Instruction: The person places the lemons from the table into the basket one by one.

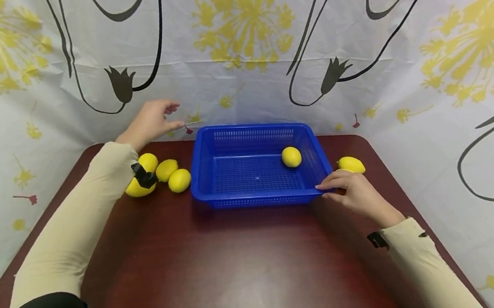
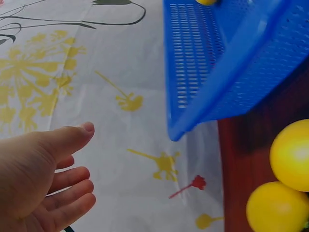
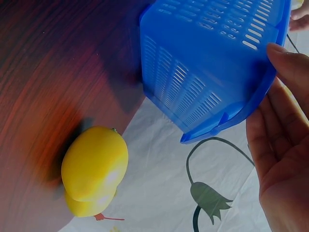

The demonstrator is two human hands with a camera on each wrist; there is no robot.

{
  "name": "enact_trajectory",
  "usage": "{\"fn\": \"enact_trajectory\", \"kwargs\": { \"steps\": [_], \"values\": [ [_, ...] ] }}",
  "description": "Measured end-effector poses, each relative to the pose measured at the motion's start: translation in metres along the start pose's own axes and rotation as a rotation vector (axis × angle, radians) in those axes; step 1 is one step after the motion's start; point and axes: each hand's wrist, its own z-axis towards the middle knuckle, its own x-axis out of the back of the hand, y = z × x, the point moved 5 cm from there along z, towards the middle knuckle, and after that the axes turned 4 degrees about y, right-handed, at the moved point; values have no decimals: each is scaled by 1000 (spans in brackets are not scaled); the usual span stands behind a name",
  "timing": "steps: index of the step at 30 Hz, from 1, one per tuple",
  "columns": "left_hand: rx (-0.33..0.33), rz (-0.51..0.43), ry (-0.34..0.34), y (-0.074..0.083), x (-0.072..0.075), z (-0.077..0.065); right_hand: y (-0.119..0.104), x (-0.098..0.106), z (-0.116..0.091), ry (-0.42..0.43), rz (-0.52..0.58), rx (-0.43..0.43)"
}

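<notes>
A blue plastic basket (image 1: 252, 199) with slotted sides stands on the table, with one yellow lemon (image 1: 291, 157) inside near its right end. My right hand (image 1: 352, 194) pinches the basket's rim at the near right corner, thumb on one side and fingers on the other in the right wrist view. Beyond the basket's left end, my left hand (image 1: 153, 119) is raised near the back wall, its fingers loosely bent and holding nothing. Several lemons (image 1: 179, 180) lie on the table left of the basket, partly behind my left forearm.
Right of the basket lie two overlapping lemons (image 3: 94, 164), close to my right hand. The dark red-brown table (image 1: 241, 270) meets a white cloth (image 1: 231, 90) printed with flowers at the back and sides.
</notes>
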Motion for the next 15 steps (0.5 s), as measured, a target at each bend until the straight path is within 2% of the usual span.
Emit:
{"fn": "enact_trajectory", "kwargs": {
  "steps": [8,15],
  "values": [
    [-14,7,15,-10,-21,-17,0,0,-1,-4,3,-2],
    [15,-17,10,-14,-37,-35,1,0,-1,1,3,2]
  ]
}}
